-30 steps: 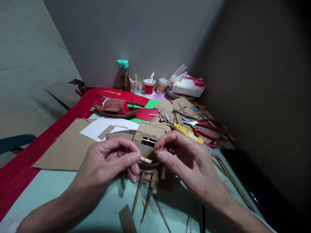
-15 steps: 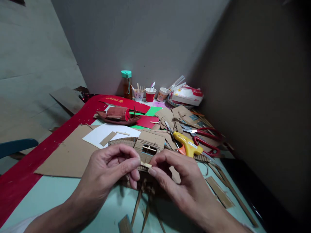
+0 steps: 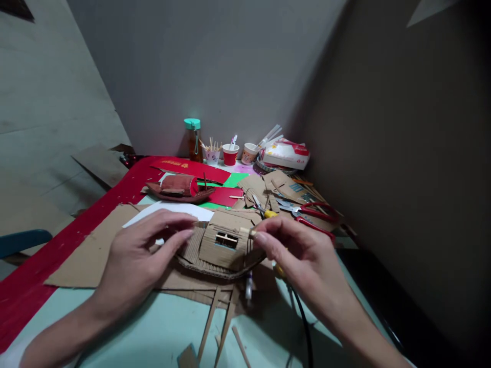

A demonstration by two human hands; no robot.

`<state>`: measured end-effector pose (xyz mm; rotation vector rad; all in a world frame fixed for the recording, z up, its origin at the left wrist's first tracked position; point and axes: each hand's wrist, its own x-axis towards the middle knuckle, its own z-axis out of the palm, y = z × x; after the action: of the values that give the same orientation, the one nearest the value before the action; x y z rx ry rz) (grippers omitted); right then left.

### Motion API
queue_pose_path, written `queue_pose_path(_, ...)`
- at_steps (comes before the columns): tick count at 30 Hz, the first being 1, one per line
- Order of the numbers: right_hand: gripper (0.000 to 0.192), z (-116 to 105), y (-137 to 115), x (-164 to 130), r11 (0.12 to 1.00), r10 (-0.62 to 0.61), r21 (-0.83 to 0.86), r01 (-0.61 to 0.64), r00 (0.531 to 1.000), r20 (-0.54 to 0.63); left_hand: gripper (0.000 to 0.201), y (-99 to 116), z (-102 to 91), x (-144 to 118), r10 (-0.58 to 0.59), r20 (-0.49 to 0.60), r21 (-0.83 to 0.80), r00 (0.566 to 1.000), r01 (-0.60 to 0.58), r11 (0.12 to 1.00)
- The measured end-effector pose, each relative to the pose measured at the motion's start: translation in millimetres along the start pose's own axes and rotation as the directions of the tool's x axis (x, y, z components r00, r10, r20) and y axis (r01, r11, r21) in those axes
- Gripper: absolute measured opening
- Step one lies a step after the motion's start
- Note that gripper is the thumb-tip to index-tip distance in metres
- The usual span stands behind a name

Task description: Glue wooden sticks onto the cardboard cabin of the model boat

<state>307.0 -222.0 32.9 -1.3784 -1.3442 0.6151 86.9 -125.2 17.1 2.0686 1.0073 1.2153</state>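
Note:
A brown cardboard model boat (image 3: 218,248) with a small windowed cabin sits in front of me on the pale green table (image 3: 153,332). My left hand (image 3: 140,255) is beside its left end, fingers spread, fingertips at the corrugated deck. My right hand (image 3: 295,250) is at the cabin's right side, thumb and forefinger pinching a small pale stick (image 3: 246,231) against the cabin's upper corner. Thin cardboard strips (image 3: 215,322) lie on the table below the boat.
A red model boat (image 3: 178,188) stands farther back. Red-handled scissors (image 3: 312,214), a yellow glue gun (image 3: 268,214), cardboard scraps, red, green and white sheets cover the table. A bottle (image 3: 193,138) and paper cups (image 3: 230,153) line the back wall. A black cord (image 3: 303,327) runs forward.
Both hands were pinching the small stick together in front of the boat. Now my right hand alone holds it at the cabin's corner, and my left hand has opened and moved left.

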Motion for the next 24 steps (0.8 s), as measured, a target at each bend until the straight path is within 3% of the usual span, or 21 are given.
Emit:
queue_pose_path(1, 0.018, -3.3, 0.2, 2.7, 1.000, 0.002, 0.013, -0.001, 0.999, -0.032, 0.013, -5.8, -1.8, 9.3, 0.118, 0.059, 0.135, 0.991, -0.125, 0.983)
queue_pose_path(2, 0.019, -6.0, 0.4, 5.1, 1.000, 0.003, 0.021, -0.002, 0.999, -0.053, 0.014, -11.3, -3.2, 19.5, 0.166, 0.111, 0.159, 0.980, -0.182, 0.970)
queue_pose_path(6, 0.020, -10.8, 1.4, 9.6, 1.000, 0.014, 0.023, -0.012, 0.997, -0.077, 0.026, -26.6, -3.0, 59.7, 0.251, 0.324, 0.151, 0.912, -0.312, 0.938)
queue_pose_path(13, 0.018, -11.5, 3.0, 7.3, 0.999, 0.031, 0.024, -0.030, 0.997, -0.074, 0.036, -41.5, 13.5, 94.1, 0.338, 0.632, 0.038, 0.697, -0.463, 0.885)
queue_pose_path(18, 0.016, -10.5, 0.8, 6.4, 0.999, 0.042, 0.028, -0.041, 0.997, -0.057, 0.040, -48.0, 18.0, 101.1, 0.407, 0.704, -0.041, 0.582, -0.539, 0.842)
queue_pose_path(21, 0.017, -9.3, 0.3, 6.0, 1.000, 0.029, 0.013, -0.029, 0.998, -0.047, 0.037, -44.0, 16.6, 102.2, 0.437, 0.705, -0.065, 0.559, -0.563, 0.824)
queue_pose_path(24, 0.017, -8.8, 1.7, 6.1, 1.000, 0.021, -0.003, -0.022, 0.998, -0.059, 0.034, -40.5, 15.3, 102.5, 0.462, 0.673, -0.069, 0.577, -0.573, 0.816)
